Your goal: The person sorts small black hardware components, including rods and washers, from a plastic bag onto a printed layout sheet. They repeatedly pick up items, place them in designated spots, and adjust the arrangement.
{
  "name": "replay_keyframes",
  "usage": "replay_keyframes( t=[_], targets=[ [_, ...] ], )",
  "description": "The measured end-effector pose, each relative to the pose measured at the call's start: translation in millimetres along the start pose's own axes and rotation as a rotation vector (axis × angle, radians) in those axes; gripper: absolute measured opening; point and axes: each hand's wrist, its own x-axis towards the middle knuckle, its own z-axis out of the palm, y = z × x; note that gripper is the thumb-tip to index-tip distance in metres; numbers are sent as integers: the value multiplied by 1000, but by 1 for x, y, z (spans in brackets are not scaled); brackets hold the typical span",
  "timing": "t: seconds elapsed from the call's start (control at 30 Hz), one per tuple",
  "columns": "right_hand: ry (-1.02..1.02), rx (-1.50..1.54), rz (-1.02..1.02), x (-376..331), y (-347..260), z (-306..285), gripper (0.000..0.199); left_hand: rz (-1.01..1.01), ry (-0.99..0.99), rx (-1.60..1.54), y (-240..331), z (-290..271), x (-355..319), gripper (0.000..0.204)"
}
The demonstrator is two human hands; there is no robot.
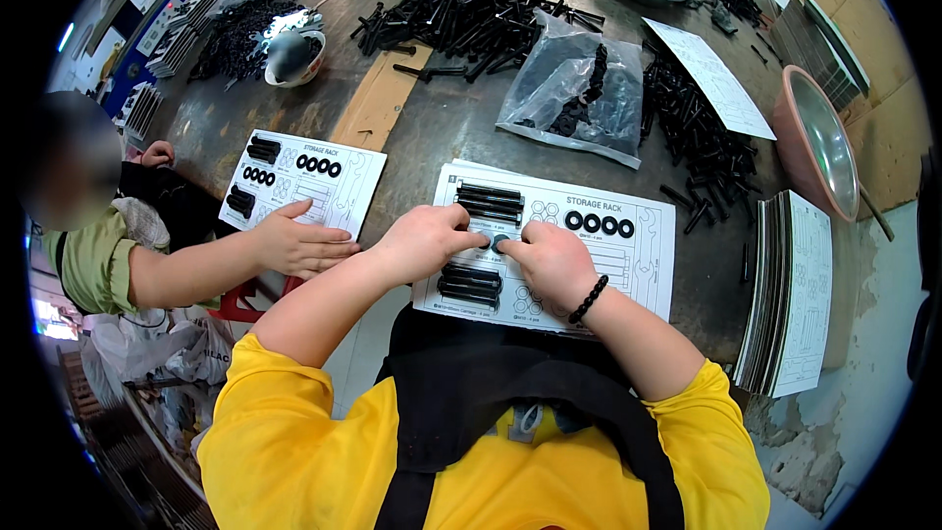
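A white printed card [638, 280] lies before me on a stack of cards. My left hand [417, 243] is closed, its fingertips on a small dark washer [485, 241] at the card's middle left. Beside it, my right hand [551, 263] has its fingertips pressed on another dark washer [500, 242]. My fingers partly cover both. Several long black bolts [489, 202] lie in a row just above the hands. Below them is a second row of black bolts [469, 285]. Several black ring washers [599, 225] sit at the card's upper right.
At left, a co-worker's hand [306, 240] rests on a similar card [365, 177]. Piles of black bolts [461, 25] cover the far table. A clear plastic bag [530, 113] holds black parts. A card stack [785, 304] and a pink-rimmed basin [800, 128] stand at right.
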Motion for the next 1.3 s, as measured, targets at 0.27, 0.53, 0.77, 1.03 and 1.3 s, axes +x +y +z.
replay_keyframes(
  t=[0.27,0.53,0.77,1.03,1.3],
  targets=[
    [63,14,78,-5,4,0,15,-28,140,-73,-6,4,-7,34],
    [82,-22,58,-15,14,-5,16,-65,169,5,-11,4,-19,29],
    [43,-16,55,-12,13,-4,18,-65,144,-53,-11,4,-20,30],
    [216,-7,182,8,62,-35,17,-127,323,-144,-10,-19,14,20],
    [276,-151,299,73,145,-29,15,19,252,-116,-18,-4,158,22]
  ],
)
